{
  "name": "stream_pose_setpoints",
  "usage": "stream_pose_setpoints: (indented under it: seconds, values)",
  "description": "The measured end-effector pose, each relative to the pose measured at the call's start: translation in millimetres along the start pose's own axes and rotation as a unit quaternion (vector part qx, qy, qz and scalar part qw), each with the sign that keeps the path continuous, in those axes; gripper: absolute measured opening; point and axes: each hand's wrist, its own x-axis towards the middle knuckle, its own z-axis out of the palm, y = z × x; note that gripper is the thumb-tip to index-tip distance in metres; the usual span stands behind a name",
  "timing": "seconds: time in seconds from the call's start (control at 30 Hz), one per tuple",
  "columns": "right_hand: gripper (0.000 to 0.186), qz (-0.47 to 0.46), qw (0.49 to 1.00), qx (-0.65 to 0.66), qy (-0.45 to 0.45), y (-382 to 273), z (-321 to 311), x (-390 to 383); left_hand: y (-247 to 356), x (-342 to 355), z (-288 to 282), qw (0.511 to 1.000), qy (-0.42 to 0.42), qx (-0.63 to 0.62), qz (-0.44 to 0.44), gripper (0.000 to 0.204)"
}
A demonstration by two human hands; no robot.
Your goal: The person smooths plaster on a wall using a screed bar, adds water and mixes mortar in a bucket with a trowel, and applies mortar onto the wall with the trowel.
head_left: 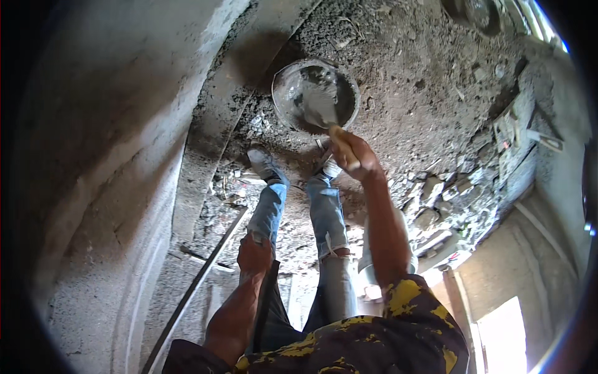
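A round metal basin [355,111] sits on the dirt floor ahead of my feet, with wet grey mortar [309,84] inside. In my right hand [360,157] is a trowel, gripped closed around its pale wooden handle [337,135]. The trowel's mortar-coated blade [320,104] reaches down into the basin and touches the mix. My left hand [254,255] rests on my left knee; its fingers are too dim to make out. My shoes [264,163] stand just on the near side of the basin.
A rough plastered wall [112,149] runs along the left, above a concrete ledge [205,124]. A long bar [198,280] leans near my left leg. Broken stones [430,193] lie right. A pale bucket [408,234] stands behind my right forearm. Another dark container [476,14] is at far right.
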Motion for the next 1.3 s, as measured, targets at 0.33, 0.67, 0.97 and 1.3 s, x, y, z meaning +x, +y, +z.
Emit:
stream_pose_setpoints:
  seconds: [0.33,0.67,0.97,1.3]
  values:
    - [0.032,-0.061,0.474,-0.842,0.249,-22,-70,102,-17,6,15,0.995,-0.017,-0.095,0.005,0.052]
    - [0.024,0.027,0.857,-0.417,0.302,41,-16,106,-51,13,3,0.994,-0.043,-0.096,-0.016,0.051]
    - [0.029,-0.011,0.957,0.287,-0.039,54,-13,120,-42,15,5,0.993,-0.028,-0.103,0.048,0.053]
    - [0.037,0.027,0.726,-0.629,0.275,-20,33,45,-49,13,0,0.993,-0.03,-0.113,0.015,0.053]
